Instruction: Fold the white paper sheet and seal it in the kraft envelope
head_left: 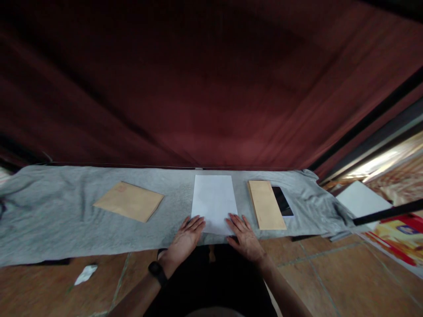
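Note:
A white sheet of paper (214, 200) lies flat on a grey cloth (59, 220) spread over a low surface. My left hand (185, 240) rests open at the sheet's near left corner, fingers stretched onto its edge. A black band sits on that wrist. My right hand (243, 235) lies open at the near right corner, fingertips on the paper. A brown envelope (129, 201) lies to the left on the cloth. To the right of the sheet is a stack of brown envelopes (266, 204), partly covering a dark phone or tablet (283, 200).
A dark red curtain (211, 88) hangs behind the cloth. Another white sheet (362, 199) and a colourful printed bag or poster (399, 235) lie at the right. A crumpled white scrap (86, 274) sits on the brown tiled floor (330, 277).

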Demonstrator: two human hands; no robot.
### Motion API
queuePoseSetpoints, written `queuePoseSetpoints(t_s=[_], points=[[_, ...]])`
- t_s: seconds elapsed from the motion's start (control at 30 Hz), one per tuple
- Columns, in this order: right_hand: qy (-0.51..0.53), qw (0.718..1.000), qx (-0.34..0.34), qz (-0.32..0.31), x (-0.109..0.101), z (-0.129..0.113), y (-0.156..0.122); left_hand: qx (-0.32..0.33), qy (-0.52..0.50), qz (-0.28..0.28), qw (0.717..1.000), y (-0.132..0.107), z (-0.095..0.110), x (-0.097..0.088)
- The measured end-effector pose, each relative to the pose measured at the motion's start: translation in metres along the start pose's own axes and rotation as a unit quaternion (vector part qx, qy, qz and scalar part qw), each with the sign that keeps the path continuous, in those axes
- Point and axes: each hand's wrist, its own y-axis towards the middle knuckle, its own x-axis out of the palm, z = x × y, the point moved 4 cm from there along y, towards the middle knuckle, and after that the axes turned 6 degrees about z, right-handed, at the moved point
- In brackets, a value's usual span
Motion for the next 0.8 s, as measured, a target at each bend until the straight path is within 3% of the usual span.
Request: queuePoseSetpoints(t_s=[0.37, 0.57, 0.8], points=[[0.101, 0.995, 0.014, -0.005, -0.007, 0.014, -0.025, 0.050, -0.085, 0.012, 0.995, -0.047, 0.016, -0.019], [0.124, 0.992, 0.013, 0.020, -0.002, 0.015, -0.027, 0.028, -0.096, 0.035, 0.994, -0.052, -0.008, -0.021], [0.132, 0.991, 0.014, 0.036, 0.004, 0.020, -0.017, 0.012, -0.095, 0.021, 0.995, -0.041, -0.025, -0.017]])
